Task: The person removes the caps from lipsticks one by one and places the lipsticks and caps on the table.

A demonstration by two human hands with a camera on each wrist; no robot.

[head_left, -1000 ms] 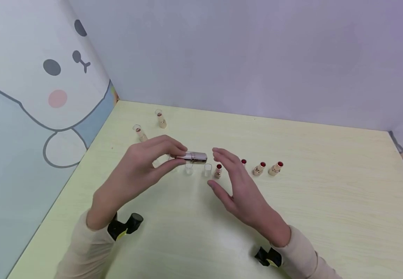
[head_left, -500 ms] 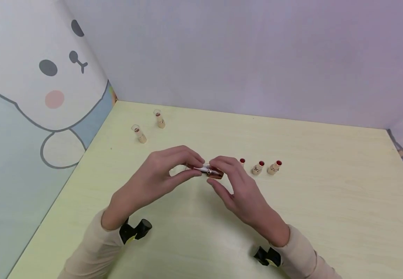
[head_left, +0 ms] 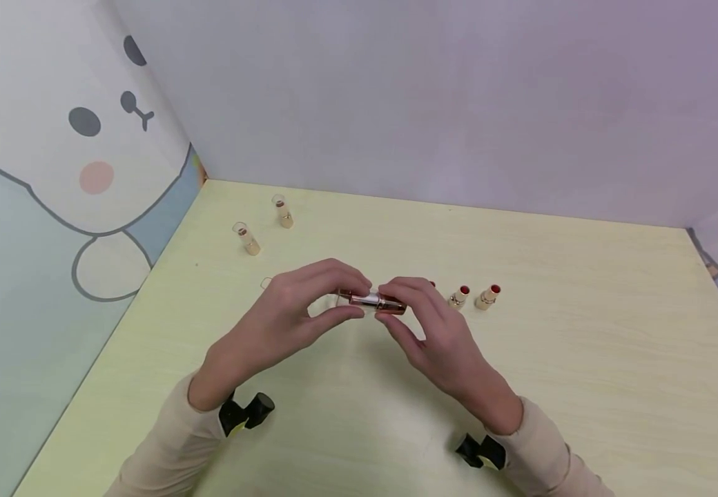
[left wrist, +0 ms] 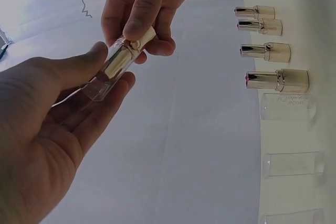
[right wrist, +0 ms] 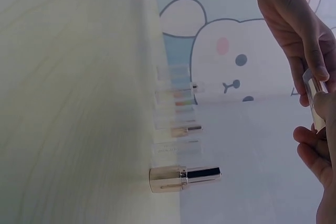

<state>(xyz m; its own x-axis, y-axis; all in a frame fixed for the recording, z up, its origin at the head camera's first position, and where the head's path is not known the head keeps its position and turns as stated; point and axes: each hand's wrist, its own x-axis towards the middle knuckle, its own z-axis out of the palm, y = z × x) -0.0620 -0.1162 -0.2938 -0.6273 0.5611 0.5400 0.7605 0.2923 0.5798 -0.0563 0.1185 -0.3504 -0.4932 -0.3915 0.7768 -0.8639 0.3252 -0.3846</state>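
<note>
Both hands meet over the middle of the table around one lipstick (head_left: 371,301), which lies nearly level in the air. My left hand (head_left: 281,307) pinches its clear cap (left wrist: 97,88) between thumb and fingers. The right hand (head_left: 442,338) pinches the gold base at the other end. In the left wrist view the gold tube shows through the cap, which surrounds it. The fingertips hide part of the lipstick in every view.
Uncapped lipsticks with dark red tops stand to the right, including one lipstick (head_left: 488,297) at the row's end. Several clear caps (left wrist: 286,107) stand beside that row. Two capped lipsticks, a nearer one (head_left: 249,239) and a farther one (head_left: 283,212), stand at the back left.
My left hand has carried the lipstick right and slightly toward me. The right hand, open and apart a second ago, has closed on the lipstick's base.
</note>
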